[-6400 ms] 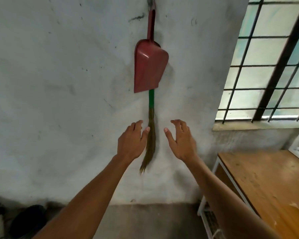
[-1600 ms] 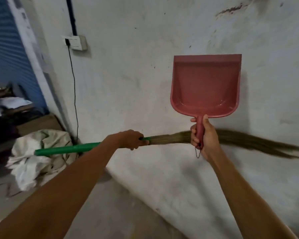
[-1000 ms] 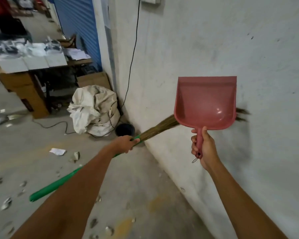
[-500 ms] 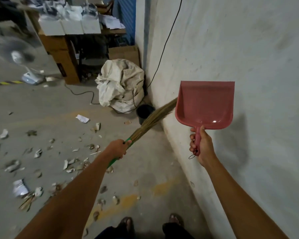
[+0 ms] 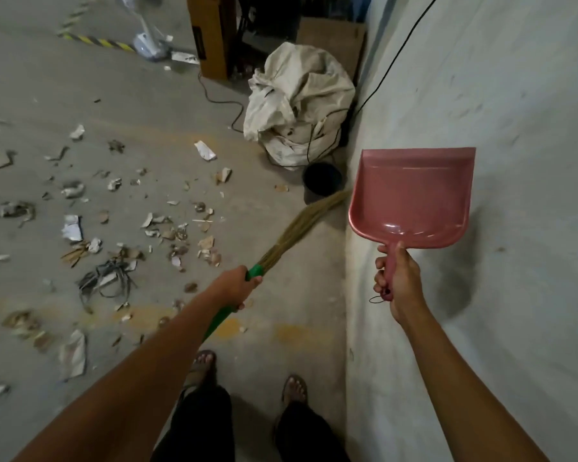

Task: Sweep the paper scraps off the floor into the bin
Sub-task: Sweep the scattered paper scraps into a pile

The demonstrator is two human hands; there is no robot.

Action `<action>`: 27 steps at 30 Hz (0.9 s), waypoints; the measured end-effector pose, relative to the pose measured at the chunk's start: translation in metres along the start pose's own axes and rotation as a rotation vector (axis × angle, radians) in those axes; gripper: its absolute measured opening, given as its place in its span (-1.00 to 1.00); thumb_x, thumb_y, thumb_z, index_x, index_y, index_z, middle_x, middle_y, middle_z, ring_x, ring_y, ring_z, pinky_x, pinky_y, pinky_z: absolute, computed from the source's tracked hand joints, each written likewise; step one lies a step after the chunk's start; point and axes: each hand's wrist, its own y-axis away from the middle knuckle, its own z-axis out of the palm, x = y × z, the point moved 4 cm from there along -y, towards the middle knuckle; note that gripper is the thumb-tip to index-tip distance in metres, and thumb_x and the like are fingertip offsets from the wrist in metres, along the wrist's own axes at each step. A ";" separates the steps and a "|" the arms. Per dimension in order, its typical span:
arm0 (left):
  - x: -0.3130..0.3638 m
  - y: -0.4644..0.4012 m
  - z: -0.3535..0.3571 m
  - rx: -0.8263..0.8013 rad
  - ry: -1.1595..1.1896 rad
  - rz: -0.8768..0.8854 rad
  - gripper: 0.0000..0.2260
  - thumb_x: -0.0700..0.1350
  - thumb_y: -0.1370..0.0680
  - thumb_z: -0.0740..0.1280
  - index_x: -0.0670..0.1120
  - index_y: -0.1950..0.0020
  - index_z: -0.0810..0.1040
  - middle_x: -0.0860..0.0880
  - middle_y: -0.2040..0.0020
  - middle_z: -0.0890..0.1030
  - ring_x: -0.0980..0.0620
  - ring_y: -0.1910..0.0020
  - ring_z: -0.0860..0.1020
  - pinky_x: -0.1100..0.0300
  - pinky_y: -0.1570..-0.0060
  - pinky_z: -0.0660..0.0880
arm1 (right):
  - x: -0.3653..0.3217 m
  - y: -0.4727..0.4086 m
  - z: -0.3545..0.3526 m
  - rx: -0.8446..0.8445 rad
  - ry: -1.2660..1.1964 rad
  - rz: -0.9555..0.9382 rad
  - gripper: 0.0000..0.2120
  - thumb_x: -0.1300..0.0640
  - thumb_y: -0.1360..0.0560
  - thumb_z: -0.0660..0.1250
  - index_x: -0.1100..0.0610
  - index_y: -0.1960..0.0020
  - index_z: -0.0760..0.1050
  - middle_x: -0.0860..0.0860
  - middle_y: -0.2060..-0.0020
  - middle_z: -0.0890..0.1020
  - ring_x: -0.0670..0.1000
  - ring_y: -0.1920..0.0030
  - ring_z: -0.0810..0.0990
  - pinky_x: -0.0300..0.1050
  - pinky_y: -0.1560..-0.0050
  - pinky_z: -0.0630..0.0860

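My left hand [image 5: 232, 288] grips the green handle of a straw broom [image 5: 301, 225], whose bristles point forward toward a small black bin [image 5: 322, 182] at the foot of the wall. My right hand [image 5: 397, 281] holds a red dustpan [image 5: 411, 198] upright by its handle, pan facing me, close to the wall. Several paper scraps [image 5: 167, 228] lie scattered over the concrete floor to my left and ahead, apart from the broom.
A crumpled white sack [image 5: 297, 105] with black cables sits beyond the bin. The grey wall [image 5: 501, 128] runs along my right. A fan [image 5: 147, 38] and cardboard boxes [image 5: 211, 35] stand at the back. My sandalled feet [image 5: 247, 371] are below.
I took the broom and dustpan off the wall and turned left. My view has dropped to the littered floor, and the broom bristles have swung down toward the bin.
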 end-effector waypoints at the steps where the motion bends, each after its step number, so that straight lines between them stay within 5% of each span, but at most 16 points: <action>1: -0.001 -0.003 0.017 -0.019 0.027 -0.019 -0.67 0.18 -0.71 0.29 -0.09 -0.18 0.42 -0.16 0.01 0.62 -0.06 0.30 0.70 0.08 0.36 0.66 | 0.007 -0.010 -0.004 -0.014 0.022 0.017 -0.45 -0.36 -0.55 0.21 0.11 -0.16 0.55 -0.01 0.28 0.52 -0.04 0.48 0.33 -0.14 0.42 0.22; 8: -0.009 -0.053 0.119 -0.058 0.101 -0.036 -0.68 0.14 -0.69 0.33 -0.03 -0.23 0.32 -0.12 0.06 0.59 -0.05 0.28 0.62 0.16 0.42 0.56 | 0.069 -0.075 -0.015 -0.020 0.080 0.073 -0.46 -0.32 -0.64 0.18 0.15 -0.18 0.54 0.00 0.27 0.52 -0.04 0.48 0.34 -0.19 0.47 0.27; 12: -0.020 -0.113 0.186 -0.074 0.131 0.014 -0.71 0.10 -0.74 0.20 -0.03 -0.36 0.31 -0.17 -0.08 0.66 -0.15 0.10 0.65 -0.10 0.07 0.66 | 0.122 -0.120 -0.015 0.002 0.101 0.081 -0.44 -0.32 -0.65 0.17 0.17 -0.20 0.54 -0.01 0.29 0.53 -0.04 0.49 0.34 -0.17 0.45 0.26; 18: -0.033 -0.199 0.304 -0.199 -0.050 0.157 -0.35 -0.04 -0.71 0.26 0.02 -0.73 0.02 -0.25 -0.34 0.49 -0.30 -0.17 0.58 -0.09 -0.11 0.53 | 0.226 -0.187 -0.010 0.053 0.079 0.106 -0.49 -0.29 -0.67 0.17 0.16 -0.19 0.55 0.01 0.31 0.53 -0.06 0.51 0.33 -0.23 0.54 0.27; 22: -0.068 -0.262 0.363 -0.216 -0.159 0.066 -0.33 -0.08 -0.69 0.27 0.15 -0.72 0.02 -0.20 -0.37 0.41 -0.31 -0.16 0.60 -0.13 -0.05 0.58 | 0.311 -0.223 0.003 0.059 0.097 0.167 -0.52 -0.27 -0.67 0.17 0.12 -0.18 0.57 0.01 0.32 0.54 -0.07 0.52 0.33 -0.23 0.55 0.27; 27: -0.158 -0.334 0.388 -0.172 -0.107 -0.145 -0.39 -0.02 -0.72 0.22 0.12 -0.73 0.05 -0.21 -0.40 0.42 -0.32 -0.29 0.56 -0.19 -0.24 0.54 | 0.407 -0.253 0.030 0.030 0.120 0.215 -0.51 -0.28 -0.67 0.17 0.14 -0.19 0.54 0.00 0.31 0.52 -0.06 0.52 0.33 -0.19 0.52 0.25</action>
